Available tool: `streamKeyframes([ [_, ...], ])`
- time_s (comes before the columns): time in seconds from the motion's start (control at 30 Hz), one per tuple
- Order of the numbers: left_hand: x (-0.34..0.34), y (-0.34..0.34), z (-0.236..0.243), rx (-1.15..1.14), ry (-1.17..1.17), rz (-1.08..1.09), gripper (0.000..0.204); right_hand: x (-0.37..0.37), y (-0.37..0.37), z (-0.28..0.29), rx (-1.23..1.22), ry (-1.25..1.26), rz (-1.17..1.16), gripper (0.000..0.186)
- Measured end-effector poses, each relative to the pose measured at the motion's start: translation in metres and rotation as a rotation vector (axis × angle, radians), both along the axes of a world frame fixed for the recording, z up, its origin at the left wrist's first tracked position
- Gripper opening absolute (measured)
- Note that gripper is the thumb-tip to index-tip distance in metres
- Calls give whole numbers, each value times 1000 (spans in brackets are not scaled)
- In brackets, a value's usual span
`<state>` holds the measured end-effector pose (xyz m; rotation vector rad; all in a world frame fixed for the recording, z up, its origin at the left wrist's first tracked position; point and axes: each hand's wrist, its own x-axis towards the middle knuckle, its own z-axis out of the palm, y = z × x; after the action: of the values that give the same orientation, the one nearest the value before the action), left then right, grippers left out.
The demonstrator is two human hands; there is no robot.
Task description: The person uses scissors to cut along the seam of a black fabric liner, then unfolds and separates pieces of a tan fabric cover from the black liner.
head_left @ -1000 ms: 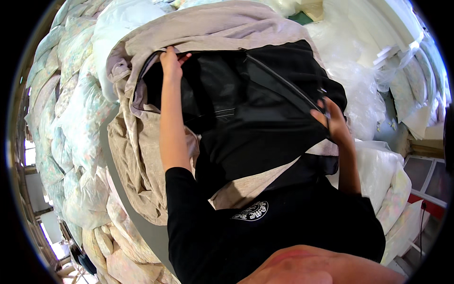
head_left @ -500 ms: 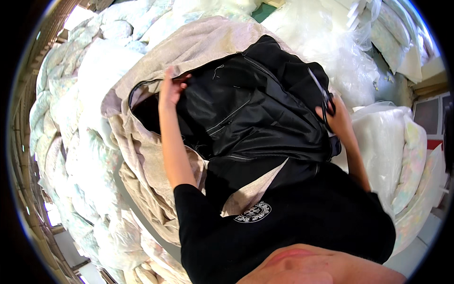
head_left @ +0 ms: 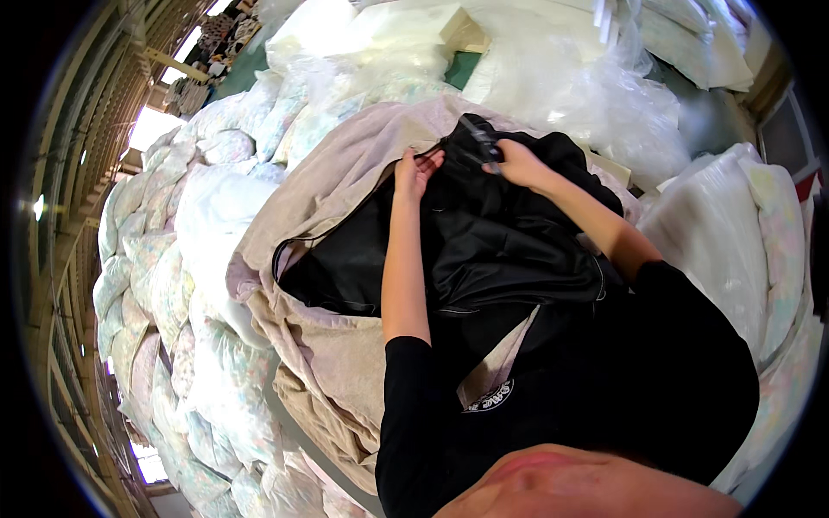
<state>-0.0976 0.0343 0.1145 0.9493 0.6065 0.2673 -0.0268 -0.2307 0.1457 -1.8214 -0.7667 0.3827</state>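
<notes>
A large beige fabric cover [head_left: 302,198] lies open before me, its black lining [head_left: 501,250] bunched inside a long zippered rim. My left hand [head_left: 416,174] is closed on the upper zippered edge, fingers curled at the dark tape. Just to its right, my right hand [head_left: 518,166] holds dark-handled scissors [head_left: 481,142], blurred by motion, over the black fabric near that edge.
Many pale floral stuffed cushions [head_left: 216,380] are piled along the left. Clear plastic wrapping [head_left: 587,95] and wrapped padding [head_left: 708,242] lie behind and to the right. A foam block [head_left: 414,26] sits at the back; wooden slats line the far left.
My left hand has slid right along the zippered edge. My right hand has brought the scissors from the right side up and leftward, beside it. The view has shifted, showing more wall at left.
</notes>
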Motion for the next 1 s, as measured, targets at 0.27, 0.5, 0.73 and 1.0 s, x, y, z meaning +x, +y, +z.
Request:
streamKeyframes([
  [0.27,51,51,-15,-129,-225,139,47,-43,-266,7,-34,516,-424,28],
  [0.5,72,61,-5,-179,-182,392,56,-116,-371,-3,-61,712,-526,25],
  [0.73,25,14,36,29,-125,32,41,-91,-336,-22,-721,-73,-715,34],
  [1.0,-133,-68,94,801,122,-741,35,-36,-167,54,-215,-373,-161,44],
])
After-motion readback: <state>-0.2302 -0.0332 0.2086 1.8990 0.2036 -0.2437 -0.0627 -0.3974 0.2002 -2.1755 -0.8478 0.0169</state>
